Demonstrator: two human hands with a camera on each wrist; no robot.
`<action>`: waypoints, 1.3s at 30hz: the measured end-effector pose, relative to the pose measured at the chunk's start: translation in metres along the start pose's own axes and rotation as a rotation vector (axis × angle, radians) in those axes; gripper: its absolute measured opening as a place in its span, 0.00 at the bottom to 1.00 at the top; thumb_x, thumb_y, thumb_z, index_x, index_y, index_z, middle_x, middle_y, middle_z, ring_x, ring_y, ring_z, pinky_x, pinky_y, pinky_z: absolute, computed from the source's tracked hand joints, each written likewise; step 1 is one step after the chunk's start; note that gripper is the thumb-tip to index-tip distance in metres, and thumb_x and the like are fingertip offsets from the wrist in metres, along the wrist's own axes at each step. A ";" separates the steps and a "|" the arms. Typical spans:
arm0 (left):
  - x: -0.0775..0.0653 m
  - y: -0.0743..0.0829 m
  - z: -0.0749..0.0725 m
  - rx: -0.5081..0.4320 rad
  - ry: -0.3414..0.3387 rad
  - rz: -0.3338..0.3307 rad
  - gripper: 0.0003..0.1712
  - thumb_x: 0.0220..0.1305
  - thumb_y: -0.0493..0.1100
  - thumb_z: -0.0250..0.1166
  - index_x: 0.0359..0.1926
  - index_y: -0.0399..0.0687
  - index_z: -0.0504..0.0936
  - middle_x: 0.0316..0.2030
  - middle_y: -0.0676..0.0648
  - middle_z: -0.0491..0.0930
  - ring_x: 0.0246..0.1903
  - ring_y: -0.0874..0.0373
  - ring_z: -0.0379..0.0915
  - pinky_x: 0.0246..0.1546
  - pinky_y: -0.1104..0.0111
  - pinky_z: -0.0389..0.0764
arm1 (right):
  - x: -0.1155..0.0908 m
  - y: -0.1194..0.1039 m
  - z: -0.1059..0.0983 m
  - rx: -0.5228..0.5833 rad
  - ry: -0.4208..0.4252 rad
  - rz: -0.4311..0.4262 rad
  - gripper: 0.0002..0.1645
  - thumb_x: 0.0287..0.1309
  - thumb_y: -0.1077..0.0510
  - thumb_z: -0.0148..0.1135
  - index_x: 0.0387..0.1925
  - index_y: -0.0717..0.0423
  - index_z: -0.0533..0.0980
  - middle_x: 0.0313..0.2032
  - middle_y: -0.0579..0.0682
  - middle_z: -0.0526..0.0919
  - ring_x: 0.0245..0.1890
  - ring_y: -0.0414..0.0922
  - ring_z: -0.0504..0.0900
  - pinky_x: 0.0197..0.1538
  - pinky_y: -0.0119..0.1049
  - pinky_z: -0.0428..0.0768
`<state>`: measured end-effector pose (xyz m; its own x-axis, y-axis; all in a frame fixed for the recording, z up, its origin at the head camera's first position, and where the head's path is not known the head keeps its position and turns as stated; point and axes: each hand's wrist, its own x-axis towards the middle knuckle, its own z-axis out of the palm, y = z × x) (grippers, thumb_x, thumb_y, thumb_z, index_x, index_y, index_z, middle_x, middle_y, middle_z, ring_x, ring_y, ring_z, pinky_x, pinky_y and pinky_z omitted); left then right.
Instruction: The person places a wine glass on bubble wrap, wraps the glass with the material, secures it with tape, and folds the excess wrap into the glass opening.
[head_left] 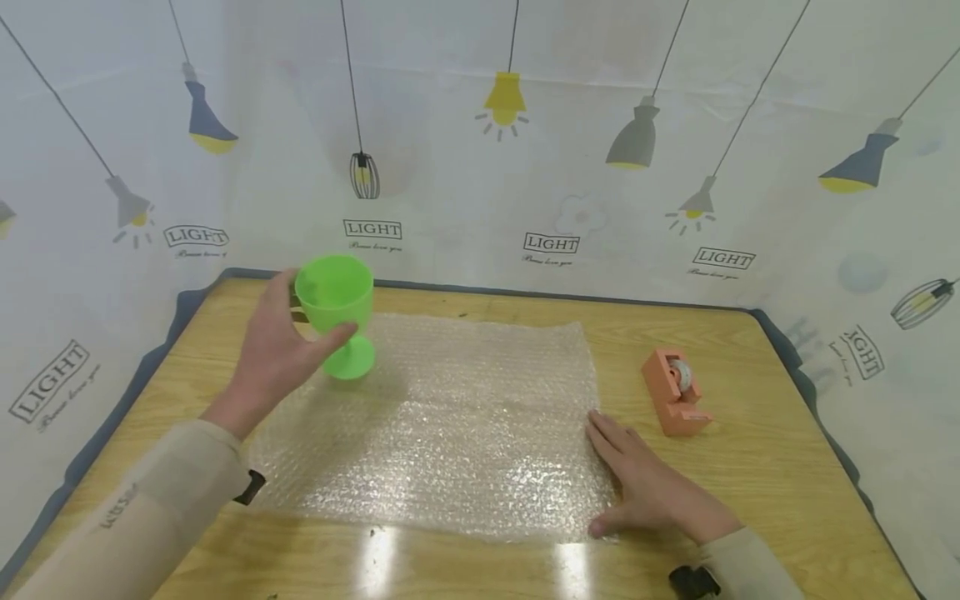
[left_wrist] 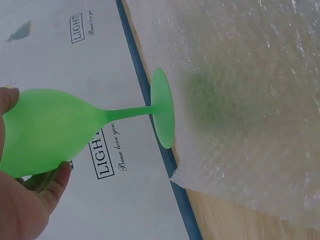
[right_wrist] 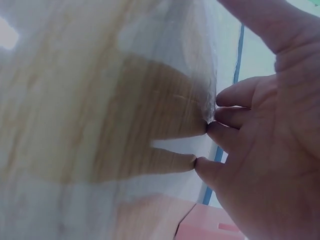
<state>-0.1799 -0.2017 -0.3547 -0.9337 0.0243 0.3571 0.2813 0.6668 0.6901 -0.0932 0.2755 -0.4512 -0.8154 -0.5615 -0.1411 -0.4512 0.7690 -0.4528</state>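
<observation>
A green plastic goblet (head_left: pixel 335 304) is held upright by its bowl in my left hand (head_left: pixel 273 350), over the left part of a sheet of bubble wrap (head_left: pixel 465 425). The left wrist view has the goblet's (left_wrist: pixel 55 131) stem and round foot in the open, with a green tint on the wrap (left_wrist: pixel 250 100) below the foot. My right hand (head_left: pixel 648 487) rests at the sheet's right edge, thumb spread from the fingers. In the right wrist view, fingertips of the right hand (right_wrist: pixel 275 145) touch down on the surface by the wrap's edge.
An orange tape dispenser (head_left: pixel 667 396) with a roll of tape stands right of the wrap, beyond my right hand. The wooden table (head_left: pixel 720 333) has a dark blue border, and a white sheet printed with lamps (head_left: pixel 450 183) rises behind it and at both sides.
</observation>
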 end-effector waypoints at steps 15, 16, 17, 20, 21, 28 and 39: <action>-0.005 0.013 0.015 -0.046 -0.064 0.022 0.51 0.55 0.44 0.80 0.73 0.38 0.61 0.56 0.40 0.75 0.52 0.47 0.74 0.51 0.54 0.79 | -0.001 -0.002 0.002 0.029 -0.014 0.033 0.82 0.37 0.22 0.74 0.78 0.69 0.51 0.81 0.65 0.45 0.78 0.68 0.48 0.74 0.69 0.57; -0.005 0.015 0.016 -0.049 -0.069 0.021 0.51 0.55 0.44 0.80 0.73 0.38 0.61 0.56 0.41 0.75 0.52 0.47 0.74 0.52 0.54 0.79 | -0.001 -0.002 0.002 0.028 -0.014 0.032 0.82 0.37 0.22 0.74 0.78 0.69 0.51 0.81 0.65 0.45 0.78 0.68 0.48 0.74 0.69 0.57; -0.005 0.016 0.017 -0.053 -0.074 0.019 0.51 0.55 0.44 0.80 0.73 0.38 0.61 0.56 0.41 0.75 0.52 0.48 0.74 0.52 0.55 0.79 | -0.001 -0.002 0.003 0.027 -0.013 0.031 0.82 0.37 0.22 0.74 0.78 0.69 0.52 0.81 0.65 0.45 0.78 0.68 0.48 0.74 0.69 0.57; -0.005 0.019 0.020 -0.068 -0.090 0.022 0.51 0.55 0.44 0.81 0.73 0.39 0.62 0.56 0.42 0.76 0.52 0.49 0.75 0.52 0.55 0.80 | 0.000 -0.003 0.004 0.021 -0.008 0.021 0.81 0.38 0.22 0.74 0.78 0.70 0.52 0.81 0.66 0.45 0.78 0.68 0.48 0.74 0.68 0.57; -0.004 0.020 0.022 -0.072 -0.094 0.024 0.51 0.55 0.44 0.81 0.73 0.39 0.62 0.55 0.42 0.76 0.52 0.49 0.75 0.52 0.55 0.81 | 0.001 -0.003 0.004 0.018 -0.005 0.020 0.81 0.38 0.22 0.74 0.78 0.70 0.52 0.81 0.66 0.45 0.78 0.68 0.48 0.74 0.68 0.57; -0.007 0.034 0.028 -0.111 -0.132 0.042 0.50 0.57 0.45 0.79 0.73 0.39 0.62 0.54 0.43 0.77 0.51 0.49 0.76 0.52 0.54 0.82 | 0.004 -0.003 0.005 0.007 -0.002 0.010 0.81 0.38 0.23 0.75 0.78 0.71 0.51 0.80 0.66 0.45 0.78 0.67 0.48 0.75 0.68 0.54; -0.011 0.045 0.042 -0.149 -0.179 0.025 0.48 0.58 0.47 0.79 0.72 0.41 0.62 0.53 0.44 0.78 0.50 0.50 0.76 0.51 0.55 0.82 | 0.007 -0.001 0.004 0.005 -0.008 -0.001 0.81 0.38 0.23 0.75 0.78 0.71 0.51 0.80 0.66 0.45 0.79 0.66 0.48 0.76 0.68 0.51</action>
<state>-0.1662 -0.1401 -0.3540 -0.9466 0.1803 0.2674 0.3225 0.5470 0.7725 -0.0967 0.2693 -0.4552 -0.8119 -0.5648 -0.1478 -0.4503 0.7669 -0.4573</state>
